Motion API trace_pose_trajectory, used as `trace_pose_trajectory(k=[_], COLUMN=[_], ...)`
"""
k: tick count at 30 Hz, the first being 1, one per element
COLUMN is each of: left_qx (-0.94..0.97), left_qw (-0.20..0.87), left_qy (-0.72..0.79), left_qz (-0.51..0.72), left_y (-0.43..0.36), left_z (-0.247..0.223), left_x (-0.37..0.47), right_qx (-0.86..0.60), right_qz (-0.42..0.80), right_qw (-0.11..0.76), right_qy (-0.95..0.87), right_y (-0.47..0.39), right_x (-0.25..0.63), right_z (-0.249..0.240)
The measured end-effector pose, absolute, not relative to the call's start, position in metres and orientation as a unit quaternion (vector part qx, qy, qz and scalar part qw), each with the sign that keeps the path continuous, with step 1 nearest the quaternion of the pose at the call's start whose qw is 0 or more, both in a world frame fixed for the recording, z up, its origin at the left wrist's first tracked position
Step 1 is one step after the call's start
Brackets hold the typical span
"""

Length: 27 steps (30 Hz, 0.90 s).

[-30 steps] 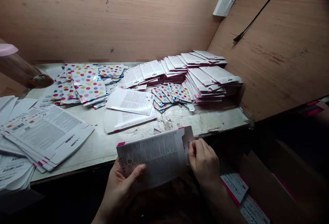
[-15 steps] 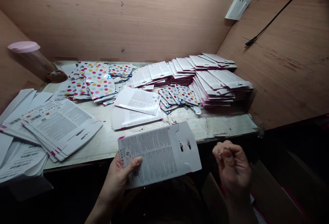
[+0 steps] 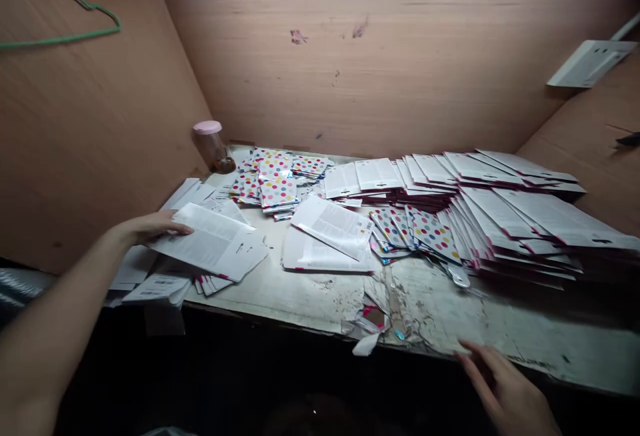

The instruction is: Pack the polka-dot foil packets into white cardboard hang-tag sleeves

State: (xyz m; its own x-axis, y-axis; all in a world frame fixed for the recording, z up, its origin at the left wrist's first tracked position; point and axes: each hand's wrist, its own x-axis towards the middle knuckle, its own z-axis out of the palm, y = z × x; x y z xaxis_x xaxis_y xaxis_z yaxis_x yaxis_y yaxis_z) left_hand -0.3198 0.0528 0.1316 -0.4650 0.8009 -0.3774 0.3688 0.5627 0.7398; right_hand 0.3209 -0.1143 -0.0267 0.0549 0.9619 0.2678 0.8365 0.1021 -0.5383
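My left hand (image 3: 159, 224) grips a printed white cardboard envelope (image 3: 210, 241) by its left edge. The envelope has two hang slots and lies over the fanned pile of similar envelopes (image 3: 214, 285) at the left. My right hand (image 3: 505, 386) is at the front edge of the table, its fingers stretched out and slightly apart, with nothing visible in it. Two more envelopes (image 3: 327, 253) lie overlapping mid-table. Beside them are several dotted packets (image 3: 433, 231) with a metal spoon-like end (image 3: 457, 276) sticking out.
Stacked envelopes (image 3: 530, 213) fill the right rear of the table (image 3: 255, 303). More dotted packets (image 3: 277, 193) lie at the back left, near a pink-lidded bottle (image 3: 213, 146). Wooden panels enclose the table; a socket (image 3: 593, 63) is at the right and a green hanger (image 3: 65, 39) at upper left.
My left hand has carried the envelope from in front of me leftward to the pile. My right hand has uncurled and lowered near the table edge. The view has swung left.
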Motion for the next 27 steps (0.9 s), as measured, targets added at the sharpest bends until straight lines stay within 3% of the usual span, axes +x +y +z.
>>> trace_pose_trajectory(k=[2,4,7,9,11,13,14,18,24,27], left_qx=[0.348,0.34,0.342,0.348,0.345,0.166,0.087,-0.037,0.033,0.174], left_qw=[0.328,0.313,0.333,0.378,0.482,0.721,0.759,0.731,0.698,0.573], left_qy=[0.811,0.799,0.75,0.703,0.631,0.455,0.407,0.375,0.397,0.444], left_qz=[0.336,0.384,0.458,0.492,0.5,0.495,0.502,0.569,0.595,0.667], left_y=[0.061,0.061,0.037,0.007,-0.024,-0.044,-0.048,-0.039,-0.047,-0.057], left_z=[0.131,0.133,0.127,0.107,0.077,0.047,0.035,0.024,0.031,0.03], left_x=[-0.312,-0.297,-0.246,-0.194,-0.137,-0.089,-0.071,-0.04,-0.023,-0.01], right_qx=[-0.575,-0.512,-0.554,-0.57,-0.579,-0.584,-0.583,-0.574,-0.586,-0.536], right_qz=[0.081,0.082,0.099,0.109,0.12,0.131,0.139,0.181,0.246,0.331], right_qw=[0.339,0.321,0.169,0.123,0.096,0.072,0.062,0.035,0.085,0.235], right_qy=[-0.74,-0.792,-0.809,-0.805,-0.801,-0.798,-0.798,-0.798,-0.768,-0.74], right_y=[-0.065,-0.007,0.081,0.127,0.157,0.168,0.169,0.152,0.114,0.077], right_x=[0.275,0.228,0.168,0.141,0.123,0.112,0.109,0.104,0.123,0.129], right_z=[0.008,0.033,0.047,0.045,0.04,0.033,0.031,0.022,0.034,0.045])
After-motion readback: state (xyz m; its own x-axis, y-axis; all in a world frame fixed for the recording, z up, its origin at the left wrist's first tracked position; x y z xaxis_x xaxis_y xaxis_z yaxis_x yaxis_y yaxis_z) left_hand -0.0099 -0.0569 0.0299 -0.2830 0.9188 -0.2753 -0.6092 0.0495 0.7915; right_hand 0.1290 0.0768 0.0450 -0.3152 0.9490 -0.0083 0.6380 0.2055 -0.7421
